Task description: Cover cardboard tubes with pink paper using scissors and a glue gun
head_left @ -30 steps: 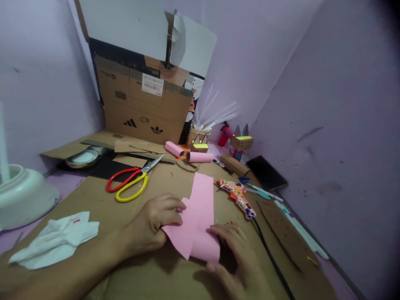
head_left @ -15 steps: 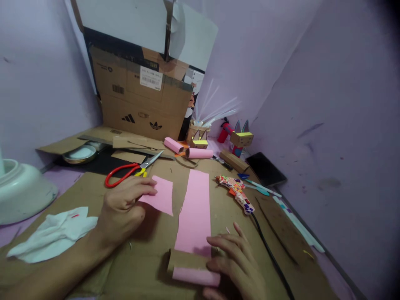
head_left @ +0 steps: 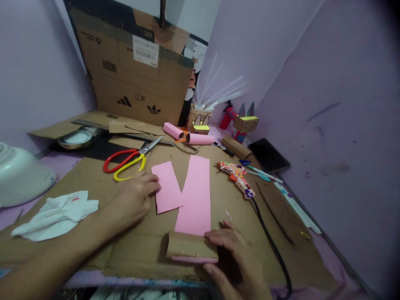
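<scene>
My left hand [head_left: 133,200] lies on the brown cardboard sheet [head_left: 103,233], its curled fingertips touching the left edge of a small pink paper piece [head_left: 167,192]. Beside that piece lies a long pink paper strip [head_left: 195,196]. The strip's near end is wound onto a brown cardboard roll [head_left: 190,248]. My right hand [head_left: 234,258] grips the right end of that roll, fingers curled around it.
Red-and-yellow scissors [head_left: 129,160] lie behind my left hand. A patterned glue gun [head_left: 239,179] with a black cord [head_left: 275,254] is at the right. A white tissue [head_left: 56,214], a white bowl [head_left: 18,175], pink rolls [head_left: 184,135], a dark phone [head_left: 268,155] and a tall cardboard box [head_left: 134,79] surround the sheet.
My left hand drew the small pink piece off the strip, out to the left, then set it down beside the strip. My right hand rolled the strip's near end up around the cardboard roll.
</scene>
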`<state>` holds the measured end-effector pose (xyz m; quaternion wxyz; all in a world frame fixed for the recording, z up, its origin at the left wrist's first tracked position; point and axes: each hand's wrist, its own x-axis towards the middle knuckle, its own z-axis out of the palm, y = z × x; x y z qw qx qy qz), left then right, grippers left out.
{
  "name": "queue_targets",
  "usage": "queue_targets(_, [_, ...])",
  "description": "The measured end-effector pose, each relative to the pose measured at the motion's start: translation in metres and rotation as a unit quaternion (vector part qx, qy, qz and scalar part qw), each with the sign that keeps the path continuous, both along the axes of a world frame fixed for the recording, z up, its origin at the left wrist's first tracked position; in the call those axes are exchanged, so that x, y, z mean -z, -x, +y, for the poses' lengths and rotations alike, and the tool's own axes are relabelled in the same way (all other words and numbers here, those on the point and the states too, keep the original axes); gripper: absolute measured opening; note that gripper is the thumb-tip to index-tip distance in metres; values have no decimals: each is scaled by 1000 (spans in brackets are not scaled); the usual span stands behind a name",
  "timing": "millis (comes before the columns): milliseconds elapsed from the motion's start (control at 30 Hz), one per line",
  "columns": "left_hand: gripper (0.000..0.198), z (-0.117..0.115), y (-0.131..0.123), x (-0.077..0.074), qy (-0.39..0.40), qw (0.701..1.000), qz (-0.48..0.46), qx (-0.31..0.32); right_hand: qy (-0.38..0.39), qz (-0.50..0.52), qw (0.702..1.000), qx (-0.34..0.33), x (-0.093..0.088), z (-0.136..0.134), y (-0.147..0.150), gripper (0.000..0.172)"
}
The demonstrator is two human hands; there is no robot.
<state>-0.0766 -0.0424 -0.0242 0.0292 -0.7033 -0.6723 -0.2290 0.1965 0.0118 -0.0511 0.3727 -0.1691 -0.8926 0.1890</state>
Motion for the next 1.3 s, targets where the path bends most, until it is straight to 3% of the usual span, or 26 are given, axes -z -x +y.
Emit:
queue_targets(133, [26,-5,-2,-4,18,993,-50,-110,-34,-14,999,-18,1,1,-2,26])
queue_targets(200, [33,-2,-5,-4,47,987,-62,-140,-49,-36,998,-25,3,3,-5,32])
queue_targets(367, [38,7,-16,-5,68,993,-45,-88,-66,-91,993,-46,9,8,-9,45])
queue_targets(567, [20,-14,-25,-7,123,992,-38,18,-62,-65,995,-49,6,7,-5,36])
queue_targets(800, [25,-17,-22,2,64,996,30,58,-31,-78,996,-8,9,2,-10,35])
queue_targets(967, [20,-32,-17,-2,-66,996,-40,35,-35,-80,996,-13,9,3,-11,38])
queue_targets(1033, [24,-42,-18,1,-118,990,-59,52,-33,-77,996,-15,9,3,-10,37])
queue_targets(1133, [34,-52,-21,11,-137,986,-58,73,-32,-75,997,-20,10,3,-11,38])
queue_targets(1300, [30,-49,-24,19,-174,981,-82,-9,-20,-49,997,-49,16,5,-16,36])
